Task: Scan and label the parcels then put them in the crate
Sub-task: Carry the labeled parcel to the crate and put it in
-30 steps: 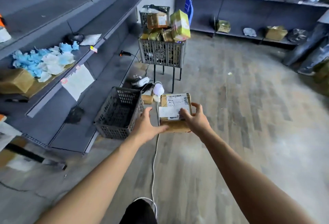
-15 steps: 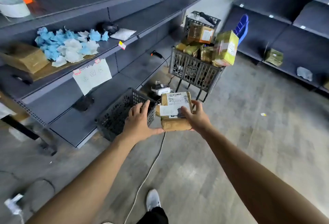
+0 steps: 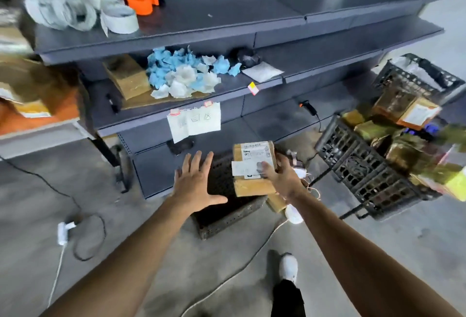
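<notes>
Parcels (image 3: 393,140) fill the raised basket (image 3: 363,165) on our right, so we judge most work remains; below us the dark crate (image 3: 227,212) looks empty; one labelled parcel (image 3: 253,168) hangs over it in our right hand (image 3: 283,178), fingers clamped on it, while our left hand (image 3: 195,183) is spread apart, touching nothing

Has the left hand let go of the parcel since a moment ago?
Yes. The left hand is off the parcel, spread open to its left over the crate.
</notes>
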